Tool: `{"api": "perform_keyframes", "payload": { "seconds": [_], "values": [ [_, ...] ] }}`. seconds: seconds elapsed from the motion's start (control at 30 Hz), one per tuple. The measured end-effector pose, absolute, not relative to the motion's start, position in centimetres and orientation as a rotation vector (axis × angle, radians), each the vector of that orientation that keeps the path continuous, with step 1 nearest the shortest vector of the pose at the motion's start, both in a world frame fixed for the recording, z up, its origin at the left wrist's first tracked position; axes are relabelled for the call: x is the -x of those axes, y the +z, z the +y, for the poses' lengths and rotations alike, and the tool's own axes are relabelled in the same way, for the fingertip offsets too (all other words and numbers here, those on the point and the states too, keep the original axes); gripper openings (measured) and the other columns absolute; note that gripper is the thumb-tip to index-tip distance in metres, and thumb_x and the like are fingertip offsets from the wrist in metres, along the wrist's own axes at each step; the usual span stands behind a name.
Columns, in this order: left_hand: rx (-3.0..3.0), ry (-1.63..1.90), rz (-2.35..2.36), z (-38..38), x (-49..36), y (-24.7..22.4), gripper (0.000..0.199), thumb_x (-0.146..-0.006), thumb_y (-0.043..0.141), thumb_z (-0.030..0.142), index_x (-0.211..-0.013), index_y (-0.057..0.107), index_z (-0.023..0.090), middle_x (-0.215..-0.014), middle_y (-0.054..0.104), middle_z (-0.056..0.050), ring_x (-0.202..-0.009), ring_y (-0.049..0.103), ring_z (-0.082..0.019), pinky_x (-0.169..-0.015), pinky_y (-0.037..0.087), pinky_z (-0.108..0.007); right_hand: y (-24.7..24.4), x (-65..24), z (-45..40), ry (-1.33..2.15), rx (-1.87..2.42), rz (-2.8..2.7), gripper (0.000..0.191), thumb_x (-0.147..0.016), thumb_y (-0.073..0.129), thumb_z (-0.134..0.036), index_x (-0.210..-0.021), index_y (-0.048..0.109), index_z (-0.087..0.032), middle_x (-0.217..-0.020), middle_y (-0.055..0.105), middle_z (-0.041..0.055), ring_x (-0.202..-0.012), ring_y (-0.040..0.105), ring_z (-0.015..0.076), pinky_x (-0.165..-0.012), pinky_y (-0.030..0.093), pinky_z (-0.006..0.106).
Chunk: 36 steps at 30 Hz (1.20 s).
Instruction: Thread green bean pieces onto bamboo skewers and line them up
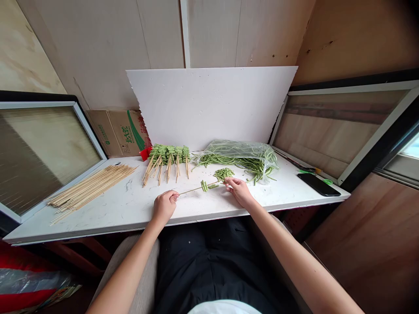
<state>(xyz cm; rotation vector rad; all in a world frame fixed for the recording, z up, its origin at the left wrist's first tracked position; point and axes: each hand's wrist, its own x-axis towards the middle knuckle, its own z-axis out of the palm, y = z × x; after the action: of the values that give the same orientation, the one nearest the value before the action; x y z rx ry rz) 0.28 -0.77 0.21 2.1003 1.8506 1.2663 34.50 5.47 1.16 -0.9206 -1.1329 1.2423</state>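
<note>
Pinching the skewer (190,190) near one end, your left hand (165,206) has thumb and fingers pressed together in the head view, probably to keep the stick from turning or sliding. The skewer slants up from there towards your right hand (238,190), just above the table (137,211). Your right fingers bend in at its far end, but the detail is too small to tell whether they pinch the tip, a bean piece or nothing. Short pieces (204,186) sit crosswise between your hands, nearer the right; whether the one beside them is on the stick or lies below it, you cannot tell from here.

The cut pile (224,173) lies just beyond your right fingers, which likely keeps each reach short. Behind it, long beans (229,160) fill a clear bag (248,149), some ends spilling out. Filled skewers (170,152) stand grouped beyond your left hand, beans at the back and bare sticks towards you, perhaps so the handles are easy to grasp. Bare skewers (94,187) fan out farther left, well apart from the beans. Your phone (319,184) rests at the right end, away from both hands.
</note>
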Motion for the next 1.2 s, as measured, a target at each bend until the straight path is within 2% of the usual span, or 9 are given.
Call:
{"api": "perform_keyframes", "payload": {
  "seconds": [0.33, 0.57, 0.83, 0.97, 1.2],
  "values": [
    [-2.079, 1.271, 1.869, -0.9, -0.3, 0.2, 0.028, -0.085, 0.054, 0.01, -0.086, 0.078, 0.023, -0.082, 0.081, -0.004, -0.081, 0.075, -0.023, -0.076, 0.053, -0.031, 1.2, -34.1, 5.3, 1.195, 0.957, -1.149, 0.04, -0.072, 0.088, -0.06, -0.084, 0.083, -0.022, -0.088, 0.074, 0.0057, -0.084, 0.064, 0.0208, -0.067, 0.047, 0.03],
    [-2.046, 1.267, 1.889, -0.8, -0.2, 0.2, 0.027, -0.085, 0.054, 0.012, -0.085, 0.078, 0.023, -0.081, 0.081, -0.004, -0.08, 0.075, -0.023, -0.075, 0.052, -0.03, 1.4, -33.5, 5.2, 1.166, 1.053, -1.13, 0.041, -0.072, 0.086, -0.063, -0.073, 0.08, -0.022, -0.083, 0.074, 0.0062, -0.076, 0.059, 0.0191, -0.065, 0.043, 0.03],
    [-2.078, 1.104, 1.889, -0.7, -0.1, 0.5, 0.026, -0.087, 0.053, 0.013, -0.086, 0.078, 0.023, -0.082, 0.08, -0.003, -0.081, 0.072, -0.022, -0.076, 0.049, -0.029, 1.5, -33.5, 5.0, 1.092, 1.027, -1.193, 0.044, -0.075, 0.082, -0.065, -0.082, 0.081, -0.022, -0.092, 0.078, 0.0079, -0.089, 0.065, 0.0242, -0.072, 0.045, 0.031],
    [-2.142, 1.102, 1.854, -0.6, -0.1, 0.5, 0.026, -0.086, 0.053, 0.011, -0.084, 0.077, 0.023, -0.083, 0.08, -0.003, -0.083, 0.072, -0.023, -0.08, 0.049, -0.03, 1.7, -33.5, 4.7, 1.029, 1.004, -1.247, 0.043, -0.079, 0.081, -0.064, -0.085, 0.082, -0.022, -0.091, 0.078, 0.0084, -0.09, 0.065, 0.0246, -0.075, 0.045, 0.033],
    [-2.092, 1.11, 1.804, -0.3, 0.2, 0.1, 0.029, -0.08, 0.05, 0.005, -0.082, 0.074, 0.021, -0.083, 0.079, -0.003, -0.082, 0.073, -0.021, -0.076, 0.05, -0.028, 1.8, -33.2, 4.3, 0.989, 1.022, -1.283, 0.049, -0.079, 0.078, -0.069, -0.088, 0.082, -0.021, -0.092, 0.078, 0.0085, -0.089, 0.066, 0.0254, -0.077, 0.046, 0.033]
  ]
}}
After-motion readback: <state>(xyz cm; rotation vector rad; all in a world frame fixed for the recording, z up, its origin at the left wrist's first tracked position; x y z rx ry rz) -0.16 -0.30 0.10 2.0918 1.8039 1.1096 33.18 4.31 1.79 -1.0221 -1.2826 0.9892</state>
